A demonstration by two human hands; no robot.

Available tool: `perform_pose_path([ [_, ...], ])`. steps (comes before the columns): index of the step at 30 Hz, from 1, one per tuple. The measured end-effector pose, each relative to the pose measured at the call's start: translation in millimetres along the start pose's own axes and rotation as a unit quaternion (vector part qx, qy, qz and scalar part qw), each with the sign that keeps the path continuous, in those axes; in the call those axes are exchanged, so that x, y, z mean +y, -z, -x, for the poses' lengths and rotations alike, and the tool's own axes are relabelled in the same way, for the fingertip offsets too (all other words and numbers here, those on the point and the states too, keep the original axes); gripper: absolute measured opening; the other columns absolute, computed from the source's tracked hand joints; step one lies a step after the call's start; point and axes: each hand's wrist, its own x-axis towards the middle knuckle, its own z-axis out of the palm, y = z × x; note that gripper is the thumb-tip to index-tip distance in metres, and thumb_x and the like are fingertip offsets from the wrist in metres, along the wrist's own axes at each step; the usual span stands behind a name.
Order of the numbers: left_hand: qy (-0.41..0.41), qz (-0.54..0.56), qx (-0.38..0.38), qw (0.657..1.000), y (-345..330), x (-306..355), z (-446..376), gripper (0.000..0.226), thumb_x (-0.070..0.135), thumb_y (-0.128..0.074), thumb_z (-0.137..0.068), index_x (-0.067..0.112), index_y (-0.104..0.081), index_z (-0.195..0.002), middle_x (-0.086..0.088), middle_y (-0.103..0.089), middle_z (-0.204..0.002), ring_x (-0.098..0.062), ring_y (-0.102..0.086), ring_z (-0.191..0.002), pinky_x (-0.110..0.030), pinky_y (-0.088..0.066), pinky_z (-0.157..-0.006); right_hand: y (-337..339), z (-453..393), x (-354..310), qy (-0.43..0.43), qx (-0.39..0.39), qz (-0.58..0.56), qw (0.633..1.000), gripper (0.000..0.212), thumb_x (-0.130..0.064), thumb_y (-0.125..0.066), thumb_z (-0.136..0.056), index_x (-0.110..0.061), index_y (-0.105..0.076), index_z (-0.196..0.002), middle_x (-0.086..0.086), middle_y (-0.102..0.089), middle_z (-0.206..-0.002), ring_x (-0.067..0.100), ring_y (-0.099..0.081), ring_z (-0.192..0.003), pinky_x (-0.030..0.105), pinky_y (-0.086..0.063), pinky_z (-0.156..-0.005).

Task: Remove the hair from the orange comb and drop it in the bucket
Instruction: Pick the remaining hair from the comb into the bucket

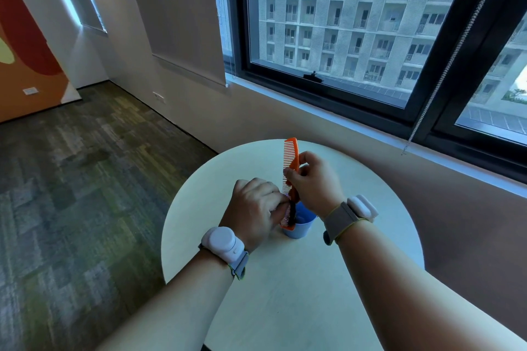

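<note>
The right hand (310,179) grips the long orange plastic comb (291,168) around its middle, fingers and thumb curled around the spine. The comb stands almost upright, with the teeth turned to 9 o'clock and its top end pointing to 12 o'clock. Its lower end hangs just over the small blue plastic bucket (301,225), which stands near the centre of the round pale wooden table (370,236).

The left hand (255,209) comes to the comb from 9 o'clock. Its fingers are curled and pinch at the lower teeth, where a dark tuft of hair (291,215) sits. It seems that the fingertips hold this hair, but the exact contact is partly hidden by the hand itself.

As for the progress, I judge that the task is in the middle. The upper teeth of the comb look free of hair, while the dark tuft is still caught in the lower teeth, directly above the mouth of the bucket. I cannot tell if some hair already lies inside the bucket, because the comb and the hand cover much of its inside. What remains is to pull the tuft fully out of the teeth and let it fall in the bucket below.

Each wrist carries a white device on a grey strap, and a large window (356,23) is at 12 o'clock behind the table.
</note>
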Motion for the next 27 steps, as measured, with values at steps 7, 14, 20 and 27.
perform_pose_path([
  [7,-0.032,-0.025,-0.083,0.996,5.4,-8.3,2.5,0.012,0.013,-0.062,-0.087,0.021,-0.064,-0.096,0.003,-0.062,-0.099,-0.021,-0.054,-0.094,-0.038,-0.041,-0.075,8.7,3.5,-6.7,0.007,-0.049,-0.014,0.999,0.009,-0.011,-0.065,-0.092,-0.010,-0.059,-0.086,0.010,-0.071,-0.072,0.027,-0.065,-0.050,0.035,-0.053,-0.043],
  [14,-0.025,-0.007,-0.121,0.992,13.3,-2.6,1.4,0.012,0.014,-0.058,-0.087,0.024,-0.059,-0.093,0.006,-0.057,-0.099,-0.019,-0.048,-0.098,-0.036,-0.032,-0.079,-0.4,3.1,2.9,-0.035,0.014,-0.091,0.995,0.013,-0.011,-0.066,-0.091,-0.014,-0.060,-0.080,0.017,-0.070,-0.075,0.020,-0.059,-0.047,0.033,-0.046,-0.049],
  [20,0.009,0.046,-0.117,0.992,10.3,9.7,1.6,0.011,0.014,-0.060,-0.086,0.025,-0.058,-0.091,0.008,-0.056,-0.094,-0.018,-0.048,-0.095,-0.033,-0.029,-0.078,7.6,-2.1,4.8,-0.061,0.055,-0.119,0.990,0.013,-0.017,-0.064,-0.094,-0.016,-0.063,-0.082,0.014,-0.070,-0.075,0.022,-0.059,-0.047,0.031,-0.046,-0.046],
  [27,0.060,0.054,-0.050,0.995,8.3,19.5,-6.8,0.031,0.026,-0.057,-0.092,0.028,-0.058,-0.123,0.007,-0.058,-0.120,-0.018,-0.050,-0.104,-0.033,-0.036,-0.079,1.4,-2.2,0.0,-0.044,0.056,-0.101,0.992,0.010,-0.021,-0.066,-0.091,-0.020,-0.062,-0.082,0.014,-0.070,-0.074,0.027,-0.064,-0.054,0.036,-0.052,-0.049],
])
